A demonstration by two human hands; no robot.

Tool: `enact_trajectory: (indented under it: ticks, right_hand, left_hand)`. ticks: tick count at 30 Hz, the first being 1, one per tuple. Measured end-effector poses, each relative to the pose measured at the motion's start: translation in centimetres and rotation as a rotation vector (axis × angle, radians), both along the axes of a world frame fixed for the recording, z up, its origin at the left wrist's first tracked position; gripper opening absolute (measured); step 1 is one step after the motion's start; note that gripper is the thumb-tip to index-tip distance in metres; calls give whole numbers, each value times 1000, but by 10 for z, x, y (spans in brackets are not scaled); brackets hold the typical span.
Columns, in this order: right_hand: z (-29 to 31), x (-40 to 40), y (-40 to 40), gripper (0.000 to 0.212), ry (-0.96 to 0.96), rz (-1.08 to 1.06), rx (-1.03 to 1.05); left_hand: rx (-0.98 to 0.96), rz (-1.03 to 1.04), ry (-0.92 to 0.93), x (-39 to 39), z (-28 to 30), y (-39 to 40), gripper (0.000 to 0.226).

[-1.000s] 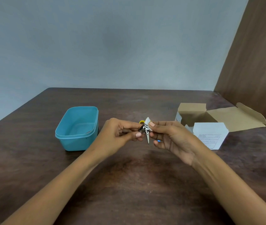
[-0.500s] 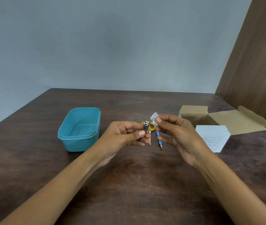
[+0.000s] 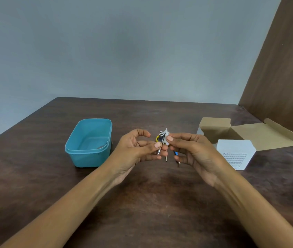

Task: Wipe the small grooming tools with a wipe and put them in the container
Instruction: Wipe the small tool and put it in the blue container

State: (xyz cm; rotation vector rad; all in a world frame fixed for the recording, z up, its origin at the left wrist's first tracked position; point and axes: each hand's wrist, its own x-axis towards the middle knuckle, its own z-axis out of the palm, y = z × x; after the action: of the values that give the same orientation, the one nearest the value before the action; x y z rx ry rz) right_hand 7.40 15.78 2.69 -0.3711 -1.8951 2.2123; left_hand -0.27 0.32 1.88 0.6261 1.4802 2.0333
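Observation:
My left hand point(image 3: 138, 149) pinches a silver nail clipper point(image 3: 161, 140) by its lower end, above the table's middle. My right hand point(image 3: 192, 151) presses a small white wipe point(image 3: 167, 134) against the clipper's upper end. Behind the clipper, small scissors with yellow handles point(image 3: 157, 138) lie on the table, their blade tip point(image 3: 166, 158) showing below my fingers. A blue-handled tool point(image 3: 176, 153) lies beside them, partly hidden by my right fingers. The open teal container point(image 3: 88, 142) stands to the left of my left hand.
An open brown cardboard box point(image 3: 231, 133) sits at the right, with a white printed packet point(image 3: 235, 153) in front of it. A brown wooden panel point(image 3: 285, 68) rises along the table's right edge. A grey wall stands behind the dark wooden table point(image 3: 142, 203).
The wipe came off the clipper half a second ago and is back against its upper end now. Both hands stay at the table's middle.

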Motion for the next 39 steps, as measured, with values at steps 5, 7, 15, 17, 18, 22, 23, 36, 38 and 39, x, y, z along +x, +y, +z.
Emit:
enact_trajectory:
  ticks: [5,7,15,17,18,22,23,36,38,39]
  right_hand:
    - [0,-1,1,9,6,26,87]
    - [1,-1,2,6,12,27,156]
    - [10,2,14,10,-3,62,366]
    - [9,2,12,7,7,74,397]
    - [8,2,10,7,14,78,416]
    - [1,-2,5,9,70,-28,441]
    - [0,-2,5,10,103,-84,429]
    - [-2,0,-2,9,118,-20,151]
    - [-2,0,-1,9,102,6,140]
    - [-3,0,-1,10,89,29,151]
  left_hand:
    - [-24,23,37,-1,1,0,40]
    - [-64,9,102,0,0,-1,33]
    - [-124,48,288,3,-1,-1,16]
    - [-131,85,285,2,-3,1,13]
    - [-130,107,277,2,-4,1,12]
    - [-145,158,247,0,-5,2,18]
    - [-146,160,236,0,-5,2,19]
    - [-2,55,-117,-1,-5,3,31]
    - [3,59,-121,-1,-5,4,31]
    - [1,60,-119,-1,-5,4,30]
